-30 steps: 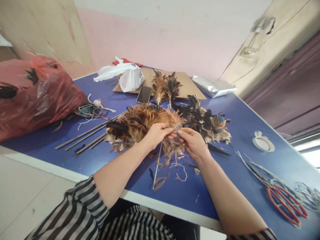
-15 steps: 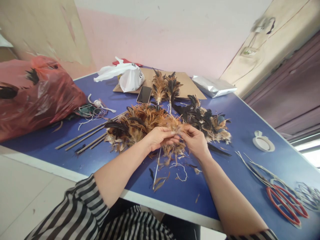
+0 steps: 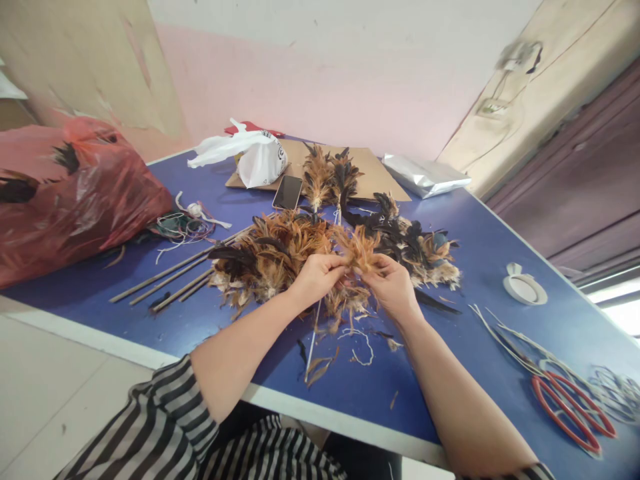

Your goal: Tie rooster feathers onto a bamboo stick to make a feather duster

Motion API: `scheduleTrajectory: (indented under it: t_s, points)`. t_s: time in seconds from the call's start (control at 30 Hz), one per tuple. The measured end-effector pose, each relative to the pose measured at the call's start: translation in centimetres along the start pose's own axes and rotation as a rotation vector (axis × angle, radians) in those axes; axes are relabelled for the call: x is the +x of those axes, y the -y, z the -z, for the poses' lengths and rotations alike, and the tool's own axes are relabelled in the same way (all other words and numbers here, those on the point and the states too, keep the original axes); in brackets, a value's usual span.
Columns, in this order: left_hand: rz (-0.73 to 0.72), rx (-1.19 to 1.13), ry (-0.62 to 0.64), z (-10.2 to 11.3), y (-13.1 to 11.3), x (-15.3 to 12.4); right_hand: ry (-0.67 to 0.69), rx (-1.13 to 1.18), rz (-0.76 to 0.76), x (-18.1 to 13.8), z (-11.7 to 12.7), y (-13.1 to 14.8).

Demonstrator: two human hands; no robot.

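Between my two hands is a small tuft of light brown feathers (image 3: 357,248), its tips pointing up and away from me. My left hand (image 3: 319,280) pinches its left side with thumb and fingers. On the other side my right hand (image 3: 390,283) is closed on the same tuft. Behind and left of the hands lies a heap of brown feathers (image 3: 280,250). A pile of black feathers (image 3: 413,243) is beyond my right hand. Below my left wrist, a thin white stick (image 3: 313,340) runs toward the table's front edge.
On the blue table (image 3: 360,400) lie red-handled scissors (image 3: 573,410), a tape roll (image 3: 525,287), wooden sticks (image 3: 165,273), tangled string (image 3: 185,223) and a phone (image 3: 287,192). A red plastic bag (image 3: 75,200) stands left. Two feather bundles (image 3: 330,173) rest on cardboard (image 3: 380,177) at the back.
The tuft between my hands now stands up more, its feathers fanned above the fingers. My left fingers have curled in more. Both hands stay in nearly the same place.
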State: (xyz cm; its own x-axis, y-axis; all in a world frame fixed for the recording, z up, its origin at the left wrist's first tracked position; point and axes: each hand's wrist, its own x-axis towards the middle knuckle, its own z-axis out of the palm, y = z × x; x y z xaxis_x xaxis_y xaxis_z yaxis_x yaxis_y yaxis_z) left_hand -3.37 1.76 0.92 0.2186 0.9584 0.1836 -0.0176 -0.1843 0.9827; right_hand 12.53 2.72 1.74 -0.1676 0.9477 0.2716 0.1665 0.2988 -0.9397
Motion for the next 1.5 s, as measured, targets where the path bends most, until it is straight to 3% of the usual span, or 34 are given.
scheduleTrajectory:
  t_s: [0.17, 0.4, 0.6, 0.87, 0.93, 1.03, 1.17, 1.3, 1.5]
  points:
    - [-0.223, 0.333, 0.007, 0.6, -0.6, -0.4, 0.016, -0.142, 0.096, -0.4, -0.1, 1.3]
    - [-0.28, 0.435, 0.089, 0.8, -0.5, -0.1, 0.041, -0.105, 0.096, -0.6, -0.3, 0.9]
    - [-0.293, 0.382, 0.083, 0.2, -0.5, -0.2, -0.009, -0.023, 0.059, -0.3, -0.4, 0.3]
    - [-0.139, 0.275, 0.04, 0.3, -0.5, -0.1, -0.012, -0.004, 0.03, -0.5, -0.7, 0.8]
    - [-0.042, 0.107, 0.021, 0.1, -0.3, 0.0, -0.029, 0.006, 0.029, -0.5, -0.7, 1.0]
    - [0.182, -0.328, -0.008, -0.1, -0.1, 0.2, -0.085, -0.051, 0.09, -0.4, -0.3, 1.1]
    - [0.379, -0.745, 0.017, 0.2, 0.0, 0.3, -0.086, -0.358, 0.313, -0.4, 0.1, 0.8]
    - [0.446, -0.833, 0.042, 0.4, 0.0, 0.2, -0.029, -0.659, 0.495, -0.7, -0.2, 0.6]
    - [0.443, -0.762, 0.112, -0.3, 0.5, -0.1, -0.071, -0.805, 0.454, -0.9, -0.6, 0.3]
